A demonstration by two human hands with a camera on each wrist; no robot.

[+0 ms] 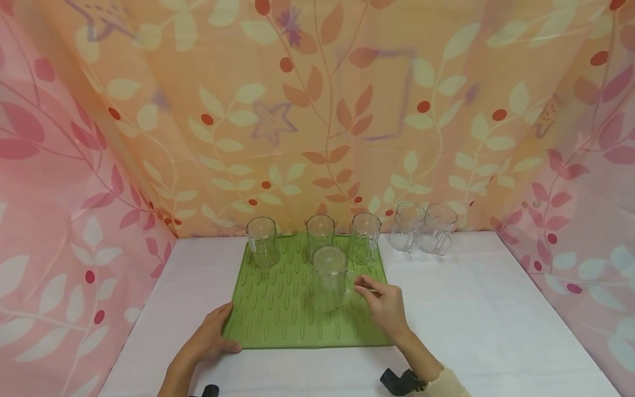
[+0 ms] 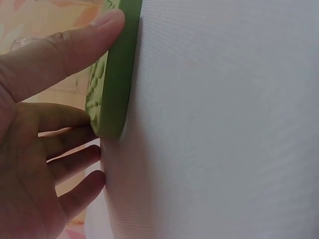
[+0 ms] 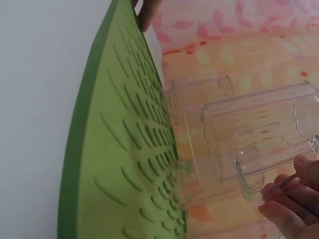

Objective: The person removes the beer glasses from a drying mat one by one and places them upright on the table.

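The left hand (image 1: pixel 210 333) rests relaxed fingers and thumb against the near left corner of the mat (image 1: pixel 278 328), where light pressure should steady it. Over the mat, the front mug (image 1: pixel 329 281) is best kept level, clear of the back mugs (image 1: pixel 365 242); the right hand (image 1: pixel 386 306) pinches its handle (image 3: pixel 244 184).

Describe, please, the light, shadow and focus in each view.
Head: fairly even light; left wrist: dimmer, a soft shadow on the white tabletop beside the green ridged mat; right wrist: pale highlights edge the clear handled glass mug, the orange floral backdrop soft.
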